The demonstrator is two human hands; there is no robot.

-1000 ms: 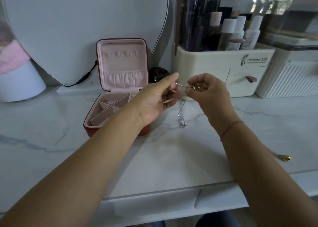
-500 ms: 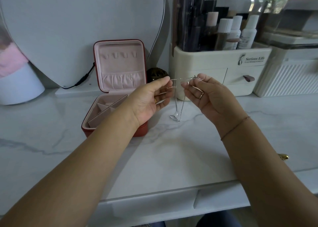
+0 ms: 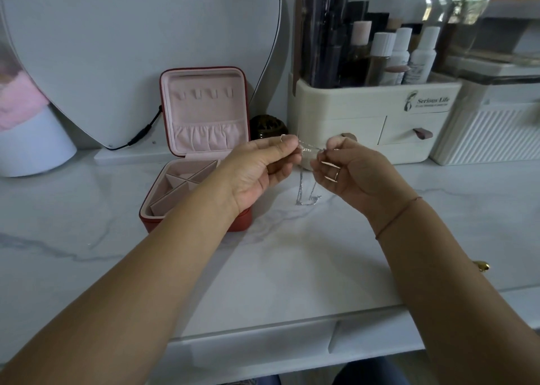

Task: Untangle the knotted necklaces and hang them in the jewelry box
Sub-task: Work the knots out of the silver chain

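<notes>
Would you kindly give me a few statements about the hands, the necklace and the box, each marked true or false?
1. The box stands open. True.
2. The left hand and the right hand both pinch the necklace. True.
3. A second necklace hangs from the hooks in the lid. False: the hooks are bare.
4. The box sits to the right of the organizer. False: it sits to its left.
</notes>
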